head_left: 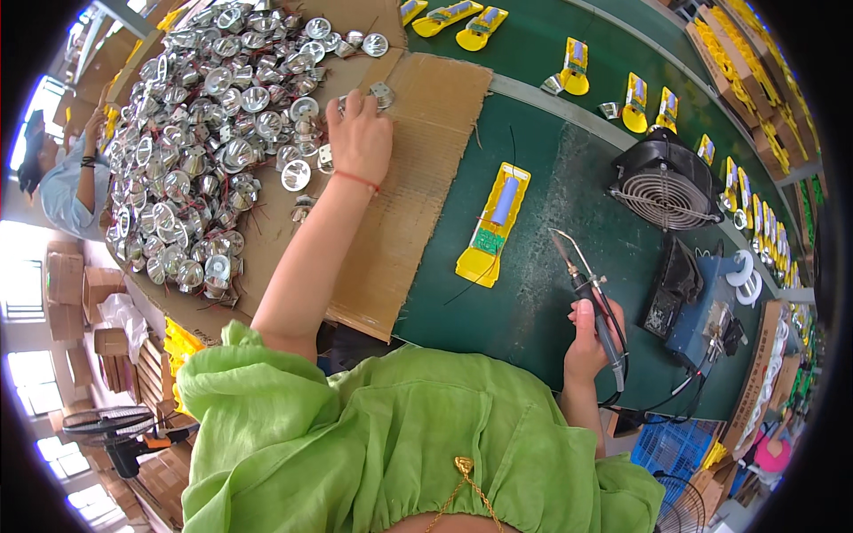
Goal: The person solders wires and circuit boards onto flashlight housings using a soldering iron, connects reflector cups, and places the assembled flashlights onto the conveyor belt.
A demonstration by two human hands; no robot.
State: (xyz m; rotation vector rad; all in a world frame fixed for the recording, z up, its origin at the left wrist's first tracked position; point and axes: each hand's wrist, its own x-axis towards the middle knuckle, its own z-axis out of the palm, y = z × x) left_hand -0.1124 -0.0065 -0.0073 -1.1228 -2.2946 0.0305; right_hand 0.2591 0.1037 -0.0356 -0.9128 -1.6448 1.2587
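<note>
My left hand (360, 142) reaches to the right edge of a big heap of silver lamp reflectors (222, 115) with thin red wires. Its fingers curl down around a silver reflector (382, 94), partly hidden by them. My right hand (593, 333) is wrapped round a soldering iron (597, 311) with a thin metal tube alongside, its tip pointing up and left over the green table. Between the hands lies an open yellow flashlight housing (481, 266), holding a blue cylindrical battery (506, 202) and a small green circuit board (488, 241), with loose thin wires.
Brown cardboard (426, 169) lies under the heap. A black fan (666, 191) and a blue soldering station (711, 306) stand right. Along the far side, a green conveyor belt (524, 58) carries several yellow housings. Another person (75, 182) is at far left.
</note>
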